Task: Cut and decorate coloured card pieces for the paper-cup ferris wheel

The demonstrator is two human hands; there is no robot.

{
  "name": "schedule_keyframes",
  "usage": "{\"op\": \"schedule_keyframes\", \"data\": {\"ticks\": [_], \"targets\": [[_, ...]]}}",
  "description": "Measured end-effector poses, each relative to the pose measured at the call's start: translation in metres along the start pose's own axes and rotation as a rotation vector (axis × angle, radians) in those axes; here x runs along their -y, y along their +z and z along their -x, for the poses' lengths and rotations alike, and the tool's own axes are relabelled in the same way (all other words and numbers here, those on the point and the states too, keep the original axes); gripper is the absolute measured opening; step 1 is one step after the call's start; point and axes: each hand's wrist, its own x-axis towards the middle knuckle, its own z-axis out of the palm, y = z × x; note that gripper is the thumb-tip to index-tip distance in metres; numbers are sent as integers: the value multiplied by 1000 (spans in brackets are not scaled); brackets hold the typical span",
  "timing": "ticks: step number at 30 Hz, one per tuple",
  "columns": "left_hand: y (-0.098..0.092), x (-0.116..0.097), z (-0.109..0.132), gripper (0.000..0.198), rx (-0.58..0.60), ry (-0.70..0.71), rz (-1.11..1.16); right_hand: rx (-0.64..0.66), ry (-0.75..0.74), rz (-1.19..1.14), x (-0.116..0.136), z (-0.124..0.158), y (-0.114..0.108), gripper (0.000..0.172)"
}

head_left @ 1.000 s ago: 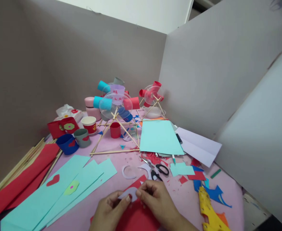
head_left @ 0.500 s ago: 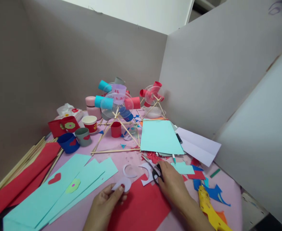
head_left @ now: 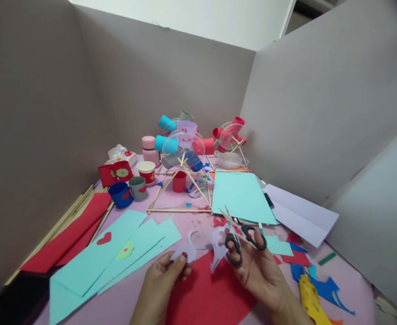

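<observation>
My left hand [head_left: 166,275] pinches a lilac paper cutout [head_left: 186,253] with one rounded end between thumb and fingers. In my right hand [head_left: 261,275] is a pair of black-handled scissors [head_left: 234,246], its fingers in the loops and its blades parted, pointing away from me. Right beside the scissors is a curved lilac paper scrap [head_left: 218,248]; whether my fingers touch it I cannot tell. Under both hands lies a red paper sheet [head_left: 205,293]. Another thin curved lilac scrap [head_left: 198,240] rests just beyond the cutout.
A stick-frame wheel with coloured paper cups [head_left: 183,149] stands ahead, a red-cup wheel [head_left: 231,135] behind it. Turquoise strips [head_left: 117,257] lie left, near a blue paper ring [head_left: 120,195]. A yellow glue gun [head_left: 310,298] is at right. Grey panels [head_left: 171,72] surround the table.
My right hand has raised the scissors from the table, and the blades have spread. A lilac scrap beside them has shifted and tilted. The view has swung left.
</observation>
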Motion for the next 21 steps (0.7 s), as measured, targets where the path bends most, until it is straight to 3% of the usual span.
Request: {"op": "schedule_keyframes", "data": {"ticks": [3,6,9,12,14,16,18,21], "targets": [[-2,4,-3,24,-9,-13,61,90,67,-14,-3,3,3,55],[-2,4,-2,24,-25,-43,103,104,-68,33,-2,7,6,50],[-1,3,-1,24,-41,-45,112,16,-172,189,-1,7,5,50],[-1,1,0,25,-38,-62,140,-65,-249,538,-1,6,4,69],[-2,1,0,27,-27,-81,143,-189,-387,837,0,5,5,76],[-3,0,-1,28,-19,-90,145,-299,-465,983,3,6,6,76],[-2,-1,0,28,-5,-96,143,-270,-413,853,5,8,7,66],[1,-3,2,29,10,-105,130,-100,-238,419,6,9,7,40]]}}
